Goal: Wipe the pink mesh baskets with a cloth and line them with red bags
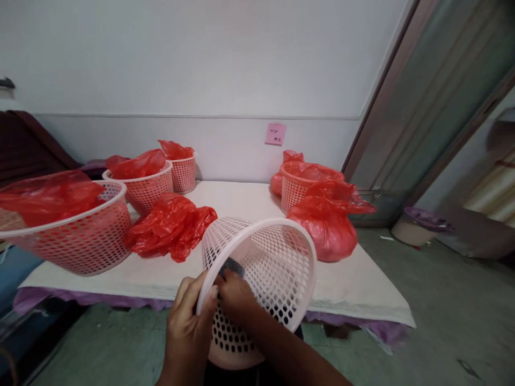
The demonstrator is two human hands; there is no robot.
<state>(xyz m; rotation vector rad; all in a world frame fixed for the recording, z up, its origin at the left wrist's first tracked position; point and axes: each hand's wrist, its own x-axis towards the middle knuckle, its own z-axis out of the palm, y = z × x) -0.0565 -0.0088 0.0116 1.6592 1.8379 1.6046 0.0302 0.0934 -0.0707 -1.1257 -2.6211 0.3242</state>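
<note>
A pale pink plastic wastebasket [277,257] with perforated walls is tilted on its side, its mouth facing me. My left hand [189,316] is closed around the rim at the left, thumb inside and fingers outside. My right hand [235,295] reaches into the basket with curled fingers. It grips a small dark grey-blue pad or cloth [233,266] against the inner wall; whether it is a sponge or a rag I cannot tell. Behind the basket, a crumpled red plastic bag [171,225] lies to the left and a filled, tied red bag [325,236] sits to the right.
The white-covered table [370,289] stands against the wall. Three baskets with red bags, one large basket [88,236] nearest, line its left side. A basket [295,187] stands at the back right. A bucket [414,228] is on the floor at right. A pink note [276,134] hangs on the wall.
</note>
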